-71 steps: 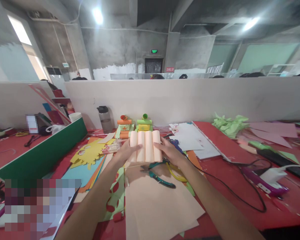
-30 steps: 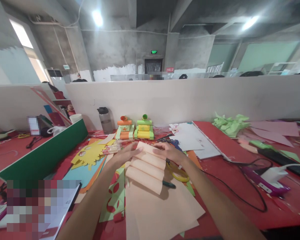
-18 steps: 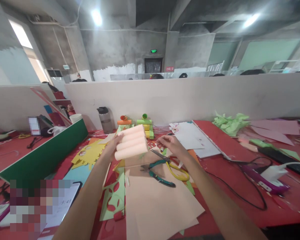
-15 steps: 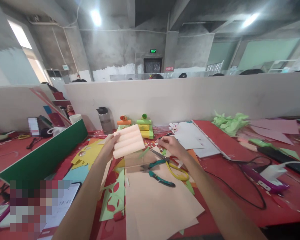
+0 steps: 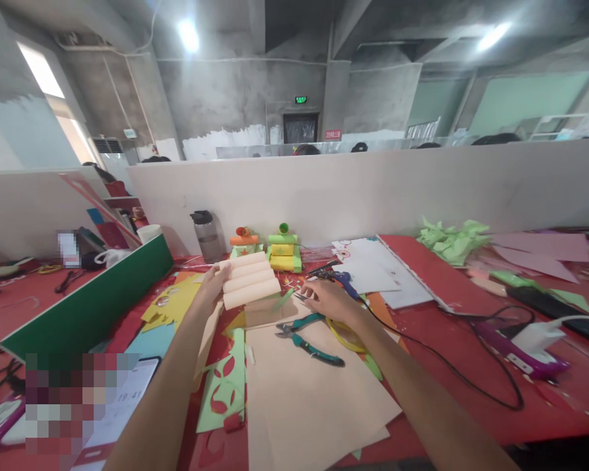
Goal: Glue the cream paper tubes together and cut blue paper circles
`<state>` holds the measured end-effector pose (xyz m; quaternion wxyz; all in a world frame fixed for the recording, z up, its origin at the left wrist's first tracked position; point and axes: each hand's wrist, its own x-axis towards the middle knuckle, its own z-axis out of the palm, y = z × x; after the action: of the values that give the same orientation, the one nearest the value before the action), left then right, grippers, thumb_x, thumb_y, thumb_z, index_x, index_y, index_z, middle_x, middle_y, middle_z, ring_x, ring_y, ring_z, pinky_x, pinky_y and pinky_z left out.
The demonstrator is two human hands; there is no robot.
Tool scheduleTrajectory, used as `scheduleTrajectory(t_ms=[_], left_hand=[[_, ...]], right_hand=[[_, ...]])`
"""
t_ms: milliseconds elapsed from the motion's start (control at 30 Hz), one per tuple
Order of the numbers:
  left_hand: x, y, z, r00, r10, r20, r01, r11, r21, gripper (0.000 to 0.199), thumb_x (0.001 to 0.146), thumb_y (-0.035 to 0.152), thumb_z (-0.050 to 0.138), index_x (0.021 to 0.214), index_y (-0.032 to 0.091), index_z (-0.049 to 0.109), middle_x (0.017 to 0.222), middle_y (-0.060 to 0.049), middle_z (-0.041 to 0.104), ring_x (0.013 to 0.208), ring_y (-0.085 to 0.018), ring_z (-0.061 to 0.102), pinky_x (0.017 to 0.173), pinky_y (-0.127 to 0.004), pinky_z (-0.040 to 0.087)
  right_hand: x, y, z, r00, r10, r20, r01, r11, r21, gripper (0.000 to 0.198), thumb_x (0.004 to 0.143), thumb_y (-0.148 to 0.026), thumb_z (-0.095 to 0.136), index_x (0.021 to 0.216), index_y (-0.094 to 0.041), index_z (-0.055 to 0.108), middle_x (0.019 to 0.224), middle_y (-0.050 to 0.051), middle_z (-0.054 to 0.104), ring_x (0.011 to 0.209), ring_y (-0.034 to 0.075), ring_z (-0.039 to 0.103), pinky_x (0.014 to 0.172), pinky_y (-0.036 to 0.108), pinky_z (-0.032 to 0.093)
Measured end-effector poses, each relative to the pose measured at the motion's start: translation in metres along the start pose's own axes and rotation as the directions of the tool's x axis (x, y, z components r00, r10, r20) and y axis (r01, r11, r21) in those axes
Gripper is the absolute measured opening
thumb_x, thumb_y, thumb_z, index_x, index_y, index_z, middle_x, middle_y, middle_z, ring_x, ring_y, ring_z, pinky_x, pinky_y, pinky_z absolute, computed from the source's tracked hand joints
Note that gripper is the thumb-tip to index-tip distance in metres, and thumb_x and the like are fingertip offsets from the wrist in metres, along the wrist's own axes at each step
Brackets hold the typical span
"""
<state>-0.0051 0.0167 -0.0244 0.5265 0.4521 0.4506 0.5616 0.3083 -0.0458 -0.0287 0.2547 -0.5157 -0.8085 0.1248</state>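
Observation:
My left hand point(image 5: 212, 286) grips the left edge of a peach paper panel point(image 5: 251, 280) made of several rolls side by side, tilted above the table. My right hand point(image 5: 330, 299) is low over a pair of scissors, its fingers drawn together. A blade tip sticks out left of the fingers, and the yellow scissor handle point(image 5: 344, 335) shows beneath the wrist. Whether the fingers hold the scissors or something small is hidden. Teal-handled pliers point(image 5: 317, 350) lie open on peach paper sheets point(image 5: 319, 405). A blue glue gun point(image 5: 344, 282) lies just beyond my right hand.
Two coloured paper-roll models point(image 5: 283, 252) stand at the back beside a dark bottle point(image 5: 206, 237). A green board point(image 5: 88, 301) stands at left, near a phone point(image 5: 127, 386). Cut green paper point(image 5: 223, 392) lies left of the sheets. A black cable point(image 5: 446, 363) loops right toward a purple power strip point(image 5: 515, 356).
My right hand has come down and slightly left over the scissors, uncovering the glue gun behind it. The paper panel in my left hand has dropped a little and tilted.

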Motion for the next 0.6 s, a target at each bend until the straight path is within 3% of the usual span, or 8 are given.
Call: scheduleTrajectory(t_ms=[67, 167, 300, 433, 600], left_hand=[[-0.005, 0.005, 0.006, 1.000, -0.014, 0.028, 0.015, 0.998, -0.062, 0.044, 0.076, 0.048, 0.079, 0.101, 0.018, 0.059, 0.092, -0.006, 0.074, 0.077, -0.021, 0.072, 0.066, -0.030, 0.058], [-0.014, 0.011, 0.016, 0.990, -0.027, 0.138, 0.037, 0.997, -0.073, 0.045, 0.076, 0.048, 0.080, 0.103, 0.017, 0.061, 0.093, -0.008, 0.075, 0.078, -0.021, 0.072, 0.067, -0.030, 0.058], [-0.026, 0.012, 0.028, 0.963, -0.056, 0.264, 0.059, 0.998, -0.004, 0.056, 0.073, 0.052, 0.082, 0.112, 0.018, 0.060, 0.098, -0.007, 0.074, 0.082, -0.021, 0.072, 0.069, -0.028, 0.056], [-0.032, 0.008, 0.038, 0.926, -0.043, 0.374, 0.030, 0.999, 0.040, 0.056, 0.077, 0.054, 0.078, 0.116, 0.019, 0.060, 0.098, -0.007, 0.072, 0.082, -0.019, 0.070, 0.068, -0.026, 0.054], [-0.032, 0.004, 0.042, 0.919, -0.031, 0.393, 0.006, 0.998, 0.066, 0.054, 0.078, 0.057, 0.075, 0.115, 0.020, 0.060, 0.086, -0.002, 0.068, 0.074, -0.015, 0.067, 0.067, -0.025, 0.052]], right_hand=[[0.001, -0.002, 0.001, 1.000, 0.000, -0.030, 0.002, 0.998, 0.071, 0.011, 0.086, -0.028, 0.066, 0.095, -0.023, 0.070, 0.090, 0.006, 0.074, 0.080, 0.022, 0.067, 0.071, 0.030, 0.046], [0.003, -0.009, 0.003, 0.998, 0.053, -0.042, -0.034, 0.932, 0.362, 0.030, 0.090, -0.045, 0.063, 0.113, -0.024, 0.064, 0.097, 0.006, 0.073, 0.085, 0.023, 0.068, 0.073, 0.032, 0.050], [0.004, -0.017, 0.003, 0.982, 0.175, 0.068, -0.165, 0.634, 0.755, 0.054, 0.093, -0.062, 0.055, 0.134, -0.027, 0.047, 0.114, 0.008, 0.070, 0.094, 0.023, 0.070, 0.073, 0.033, 0.056], [0.001, -0.025, 0.001, 0.974, 0.174, 0.147, -0.206, 0.401, 0.893, 0.066, 0.087, -0.054, 0.069, 0.141, -0.031, 0.040, 0.118, 0.007, 0.071, 0.096, 0.024, 0.072, 0.078, 0.036, 0.059], [0.001, -0.029, -0.001, 0.960, 0.254, 0.117, -0.195, 0.309, 0.931, 0.074, 0.076, -0.037, 0.079, 0.139, -0.030, 0.042, 0.112, 0.005, 0.074, 0.091, 0.024, 0.073, 0.075, 0.036, 0.058]])
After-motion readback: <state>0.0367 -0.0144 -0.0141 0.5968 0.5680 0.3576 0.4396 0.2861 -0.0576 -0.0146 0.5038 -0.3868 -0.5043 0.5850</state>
